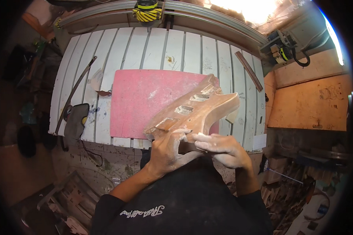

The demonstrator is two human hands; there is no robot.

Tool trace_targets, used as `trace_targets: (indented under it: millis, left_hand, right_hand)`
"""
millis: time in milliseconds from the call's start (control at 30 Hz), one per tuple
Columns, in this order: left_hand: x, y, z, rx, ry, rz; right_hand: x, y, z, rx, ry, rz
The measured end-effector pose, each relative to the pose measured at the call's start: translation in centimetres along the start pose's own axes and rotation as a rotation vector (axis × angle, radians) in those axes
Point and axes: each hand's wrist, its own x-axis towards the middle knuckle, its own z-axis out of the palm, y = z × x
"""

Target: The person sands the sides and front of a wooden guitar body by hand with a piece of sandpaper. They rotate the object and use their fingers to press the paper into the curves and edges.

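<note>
A bare wooden electric guitar body (202, 111) is tilted up at the near edge of the table, with several routed cavities along its face and pale dust on it. My left hand (166, 150) grips its near end, the thumb stretched along the lower side. At the near curved edge, my right hand (223, 149) is dusty white, its fingers pressed together against the wood. A small pale edge shows at those fingertips; what it belongs to cannot be made out. Beneath the body lies a pink mat (135, 102) with dusty white marks.
The white slatted table (135, 51) carries a long dark strip (76, 88), a grey tool or bag (75, 121), and a brown wooden strip (249, 71). A metal rail (208, 18) crosses the back, bearing a yellow-and-black striped unit (148, 13). An orange-brown panel (310, 103) stands right.
</note>
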Motion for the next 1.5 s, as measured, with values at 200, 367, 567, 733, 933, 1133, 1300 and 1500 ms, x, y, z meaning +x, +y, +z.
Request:
trace_targets:
  millis: [200,367,567,733,933,1133,1300,1500]
  left_hand:
    - [-0.1,0.0,-0.6,-0.011,-0.101,-0.076]
    - [0.2,0.4,-0.6,0.001,-0.084,-0.06]
    - [0.4,0.4,-0.6,-0.045,-0.092,-0.033]
    - [0.6,0.4,-0.5,0.006,-0.08,0.017]
    - [0.7,0.7,-0.3,0.037,-0.09,0.061]
    - [1.3,1.2,-0.5,0.073,-0.183,0.034]
    - [0.3,1.6,0.4,0.088,-0.255,0.078]
    - [-0.8,1.8,1.1,0.1,-0.287,0.082]
  right_hand:
    - [0.9,-1.4,0.7,-0.085,0.06,-0.117]
    - [0.4,1.0,0.9,-0.199,0.223,0.035]
    - [0.3,0.3,1.3,0.092,0.146,0.128]
    - [1.1,4.0,-0.9,-0.543,0.389,0.311]
    - [-3.1,10.8,-6.6,-0.255,0.951,0.428]
    - [-0.8,5.9,-2.4,-0.599,0.912,0.019]
    - [-0.2,3.1,0.8,-0.687,0.612,0.034]
    - [-0.4,2.8,-1.8,-0.938,0.492,0.425]
